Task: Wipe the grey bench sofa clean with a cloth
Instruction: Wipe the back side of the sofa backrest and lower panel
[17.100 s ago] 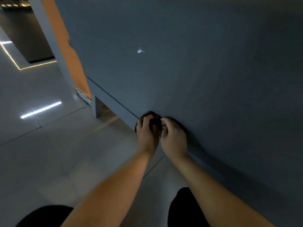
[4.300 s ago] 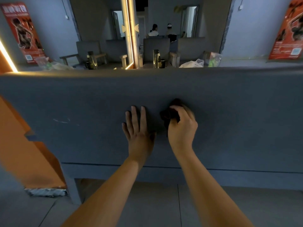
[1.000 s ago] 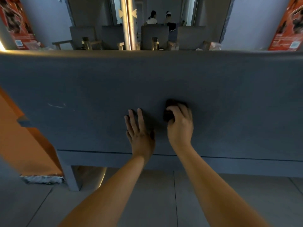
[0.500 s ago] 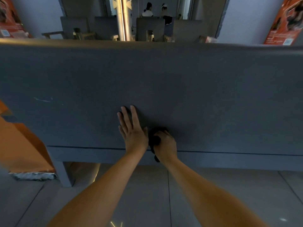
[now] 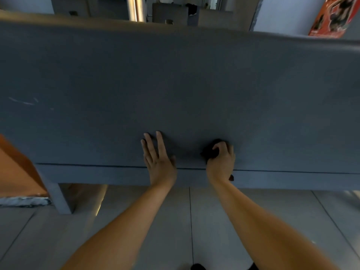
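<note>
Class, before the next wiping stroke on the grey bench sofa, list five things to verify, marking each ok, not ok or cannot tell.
1. Right hand grips the dark cloth: ok.
2. Cloth touching the grey bench sofa: ok.
3. Left hand flat on the sofa, apart from the cloth: ok.
4. Pale marks at the panel's left wiped off: not ok.
5. Cloth clean enough to go on: cannot tell, too dark.
</note>
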### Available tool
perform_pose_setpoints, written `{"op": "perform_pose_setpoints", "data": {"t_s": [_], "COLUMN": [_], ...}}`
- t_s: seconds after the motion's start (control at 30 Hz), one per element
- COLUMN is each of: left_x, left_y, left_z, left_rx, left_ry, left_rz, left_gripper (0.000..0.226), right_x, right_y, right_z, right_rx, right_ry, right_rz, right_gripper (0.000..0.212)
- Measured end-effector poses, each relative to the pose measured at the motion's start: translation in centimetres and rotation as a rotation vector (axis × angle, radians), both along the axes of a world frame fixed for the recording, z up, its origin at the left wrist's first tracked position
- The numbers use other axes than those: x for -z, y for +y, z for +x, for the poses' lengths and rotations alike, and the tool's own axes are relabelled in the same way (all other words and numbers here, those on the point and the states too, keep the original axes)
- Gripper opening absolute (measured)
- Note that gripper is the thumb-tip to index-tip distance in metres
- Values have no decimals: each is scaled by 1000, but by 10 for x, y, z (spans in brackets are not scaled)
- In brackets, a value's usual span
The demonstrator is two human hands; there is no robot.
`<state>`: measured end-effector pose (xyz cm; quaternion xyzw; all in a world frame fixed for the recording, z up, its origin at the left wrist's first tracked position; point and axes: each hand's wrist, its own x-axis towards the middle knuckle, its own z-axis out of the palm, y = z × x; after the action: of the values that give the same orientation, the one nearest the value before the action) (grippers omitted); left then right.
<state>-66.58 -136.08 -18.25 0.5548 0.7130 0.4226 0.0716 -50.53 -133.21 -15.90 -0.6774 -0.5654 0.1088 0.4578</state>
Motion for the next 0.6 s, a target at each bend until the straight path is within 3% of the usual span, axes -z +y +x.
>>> {"op": "perform_pose_setpoints", "data": {"t_s": [0.6], "left_x": [25], "left_y": [-1], "left_z": [-15], "left_rx": [30], "left_ry": [104], "left_rz": [-12], "left_gripper": [103], "right_x": [21], "right_y": [-7], "right_z": [-54], "right_rx": [-209], "right_ry": [-2], "right_rz": [31], "right_gripper": [25]}}
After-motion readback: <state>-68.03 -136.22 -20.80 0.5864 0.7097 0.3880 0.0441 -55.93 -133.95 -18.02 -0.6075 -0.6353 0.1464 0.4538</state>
